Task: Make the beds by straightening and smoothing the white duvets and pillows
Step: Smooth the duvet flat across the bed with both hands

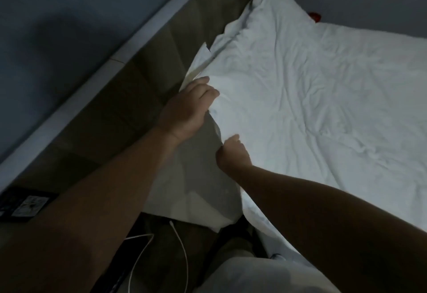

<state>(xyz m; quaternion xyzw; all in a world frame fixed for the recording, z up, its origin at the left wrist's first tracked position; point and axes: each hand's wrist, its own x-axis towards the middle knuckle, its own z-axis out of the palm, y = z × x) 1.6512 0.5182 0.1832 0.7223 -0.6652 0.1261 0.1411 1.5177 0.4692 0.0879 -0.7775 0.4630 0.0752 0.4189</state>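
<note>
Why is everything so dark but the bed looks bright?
Head view: the room is dim, so the wall looks dark; the white duvet catches the light and looks brightest; the sheet under its lifted edge sits in grey shadow; the whole picture is a little soft and blurry.

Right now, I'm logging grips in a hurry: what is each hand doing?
The left hand grips the duvet at its corner.
The right hand pinches the duvet's edge.

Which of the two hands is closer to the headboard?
The left hand, gripping a corner of the white duvet right beside the brown headboard; the right hand grips the same edge farther down, away from it.
</note>
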